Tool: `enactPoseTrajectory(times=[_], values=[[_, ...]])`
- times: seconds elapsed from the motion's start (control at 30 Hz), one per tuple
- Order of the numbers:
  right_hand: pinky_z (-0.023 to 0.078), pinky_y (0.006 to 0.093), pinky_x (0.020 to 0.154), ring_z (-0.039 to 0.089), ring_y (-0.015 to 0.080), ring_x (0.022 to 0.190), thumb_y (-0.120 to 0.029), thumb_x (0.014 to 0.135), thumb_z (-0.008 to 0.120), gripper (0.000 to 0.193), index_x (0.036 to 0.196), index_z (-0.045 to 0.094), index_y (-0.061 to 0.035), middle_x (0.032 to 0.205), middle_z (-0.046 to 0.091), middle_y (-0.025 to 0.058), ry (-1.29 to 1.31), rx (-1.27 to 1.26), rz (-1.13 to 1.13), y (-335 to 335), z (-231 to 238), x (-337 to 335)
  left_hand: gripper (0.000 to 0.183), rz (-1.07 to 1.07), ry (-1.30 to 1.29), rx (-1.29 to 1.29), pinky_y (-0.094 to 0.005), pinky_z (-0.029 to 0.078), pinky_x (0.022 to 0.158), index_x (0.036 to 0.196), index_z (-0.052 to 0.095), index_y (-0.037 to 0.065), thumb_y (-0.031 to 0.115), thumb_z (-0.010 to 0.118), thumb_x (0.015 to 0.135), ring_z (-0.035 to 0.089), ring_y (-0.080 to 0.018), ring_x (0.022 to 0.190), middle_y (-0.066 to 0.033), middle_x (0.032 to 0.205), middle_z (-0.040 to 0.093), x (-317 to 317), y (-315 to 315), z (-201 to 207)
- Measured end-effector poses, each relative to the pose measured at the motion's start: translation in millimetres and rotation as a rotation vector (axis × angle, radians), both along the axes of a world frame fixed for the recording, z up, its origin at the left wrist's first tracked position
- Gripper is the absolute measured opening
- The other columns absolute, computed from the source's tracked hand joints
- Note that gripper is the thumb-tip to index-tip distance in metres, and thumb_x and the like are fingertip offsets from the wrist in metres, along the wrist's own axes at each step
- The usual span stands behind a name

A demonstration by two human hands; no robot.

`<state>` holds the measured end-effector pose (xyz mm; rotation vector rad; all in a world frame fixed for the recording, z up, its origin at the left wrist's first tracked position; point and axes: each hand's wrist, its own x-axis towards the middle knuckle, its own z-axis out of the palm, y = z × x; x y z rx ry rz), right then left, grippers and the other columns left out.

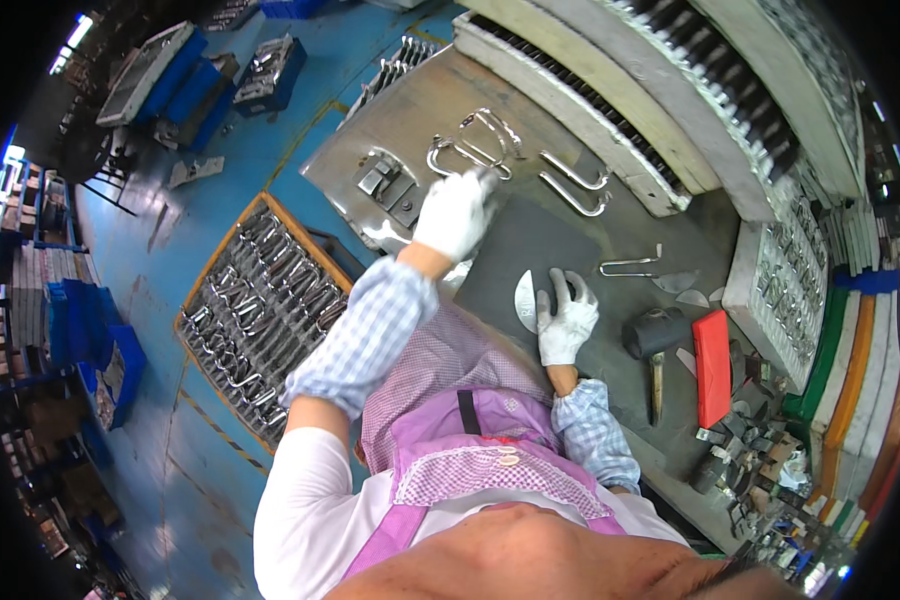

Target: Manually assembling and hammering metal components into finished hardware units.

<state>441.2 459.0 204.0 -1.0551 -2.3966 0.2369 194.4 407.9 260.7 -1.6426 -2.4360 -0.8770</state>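
My left hand point(453, 215), in a white glove, is over the left part of the metal worktable point(410, 95), its fingers curled and partly blurred. Whatever those fingers may hold is hidden. Just beyond them lie shiny bent metal rods point(490, 135), and a small metal fixture point(388, 186) stands to the left. My right hand point(568, 318), also gloved, rests palm down with fingers spread on a dark mat point(510, 235). Beside its thumb lies a pale crescent-shaped plate point(525, 300). Two J-shaped chrome rods point(575, 192) and a narrow U-shaped rod point(630, 265) lie farther off.
On the right are a black-headed mallet point(656, 335), a red box point(712, 368) and loose metal blocks point(740, 450). Tall pale racks point(580, 115) line the far right side. A wood-edged tray point(202, 262) of bent metal parts stands left, with blue bins point(275, 75) beyond.
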Motion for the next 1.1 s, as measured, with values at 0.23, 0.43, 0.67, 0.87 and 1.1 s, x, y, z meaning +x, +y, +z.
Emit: enactPoseTrajectory(times=[0.23,0.43,0.67,0.87,1.1], values=[[0.046,0.0459,0.086,0.058,0.0277,0.102,-0.023,0.079,0.071,0.033,0.112,0.068,-0.016,0.113,0.063,0.0033,0.312,-0.001,0.02,6.2,-16.9,25.2,0.019,0.012,0.138,-0.176,-0.0454,0.053,0.08,0.091,0.071,0.008,0.007,0.055,0.081,0.067,-0.0355,0.087,-0.016,0.094,0.067,-32.9,22.8,-20.8],[0.048,0.0409,0.073,0.063,0.0264,0.083,-0.03,0.077,0.073,0.045,0.119,0.065,-0.0181,0.098,0.066,0.0037,-0.044,-0.033,0.162,-22.6,20.6,14.5,0.021,-0.301,0.353,-0.172,-0.0396,0.048,0.084,0.094,0.068,0.013,0.007,0.065,0.074,0.058,-0.0269,0.096,-0.0031,0.106,0.063,28.7,-34.4,33.7],[0.053,0.0432,0.073,0.068,0.0337,0.079,-0.027,0.08,0.071,0.042,0.118,0.066,-0.0092,0.082,0.07,0.0139,0.118,-0.638,0.082,-12.9,-5.6,56.6,0.036,-0.71,0.368,-0.289,-0.0421,0.048,0.095,0.12,0.06,0.007,0.016,0.063,0.085,0.059,-0.033,0.112,-0.0127,0.123,0.059,81.3,-53.5,-19.3],[0.053,0.0468,0.072,0.068,0.0377,0.076,-0.025,0.086,0.065,0.039,0.123,0.062,-0.0112,0.08,0.069,0.0171,0.148,-0.659,-0.099,-19.4,0.3,57.5,0.051,0.098,-0.21,-0.314,-0.0432,0.052,0.086,0.115,0.063,0.003,0.034,0.076,0.077,0.065,-0.0363,0.098,-0.0175,0.105,0.068,113.5,-4.2,0.5],[0.053,0.0499,0.073,0.067,0.0414,0.081,-0.02,0.086,0.064,0.044,0.128,0.057,-0.0079,0.085,0.07,0.0193,0.107,-0.596,-0.005,-22.8,-2.6,61.5,0.048,-0.156,-1.479,-0.078,-0.0253,0.05,0.069,0.126,0.055,-0.003,0.025,0.07,0.09,0.061,-0.0126,0.078,-0.0088,0.095,0.068,144.0,-71.6,-25.2]])
